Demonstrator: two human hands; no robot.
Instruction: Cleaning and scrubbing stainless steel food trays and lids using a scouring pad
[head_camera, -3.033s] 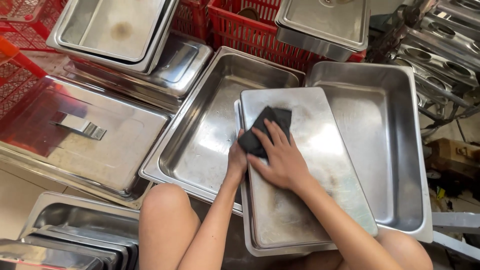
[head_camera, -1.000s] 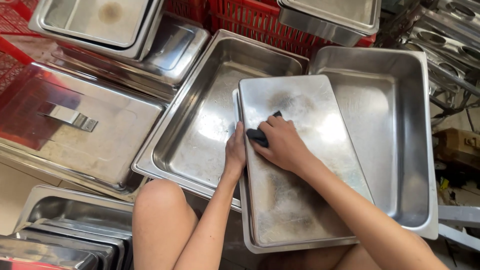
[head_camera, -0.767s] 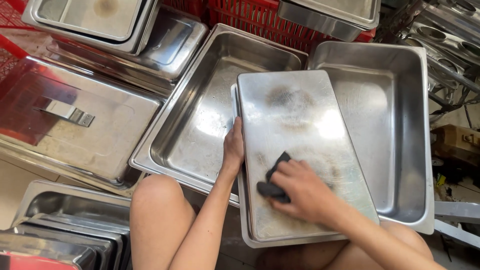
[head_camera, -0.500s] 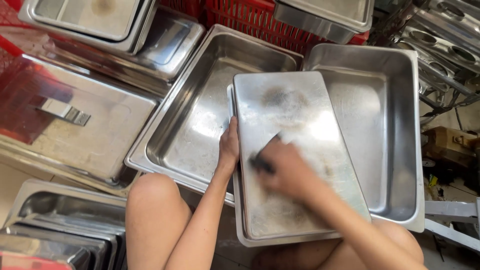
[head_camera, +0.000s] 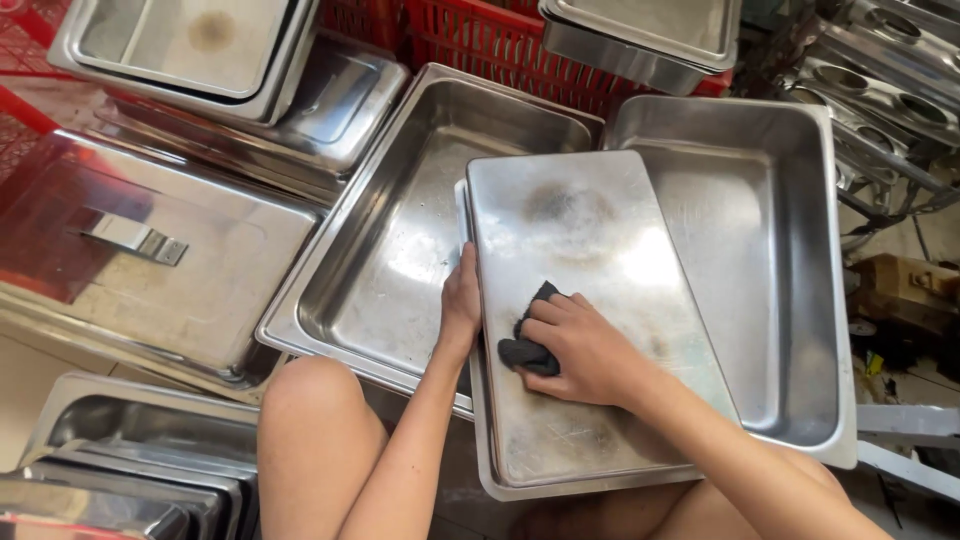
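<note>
- The upturned steel tray (head_camera: 590, 300) lies bottom side up across the person's lap, its far end resting over the rims of two open pans: a wide shallow pan (head_camera: 400, 230) to the left and a deeper pan (head_camera: 760, 250) to the right.
- The left hand (head_camera: 460, 305) sits on the tray's left long edge, near its middle, fingers curled over the rim and thumb along the top, clamped on the metal.
- The right hand (head_camera: 585, 350) presses a dark scouring pad (head_camera: 528, 335) flat on the tray's bottom, fingers together and bent over the pad, which shows only at its left side.
- The tray looks stiff and thin-walled, probably light enough for one hand to steady yet prone to rock, since it bridges uneven rims.
- Its polished sheet looks slippery, the more so if wet; the rolled rim on the long sides seems the sound place to take hold, as the flat bottom offers no purchase.
- A brownish smudge (head_camera: 560, 205) marks the far half of the bottom, with finer scratches nearer the person.
- The pad looks soft and pliable, bunching under the palm, so it should follow the flat surface easily.
- A flat steel lid (head_camera: 150, 260) with a small handle lies to the left, stacked pans (head_camera: 120, 470) sit at lower left, and red plastic crates (head_camera: 480, 45) stand behind.
</note>
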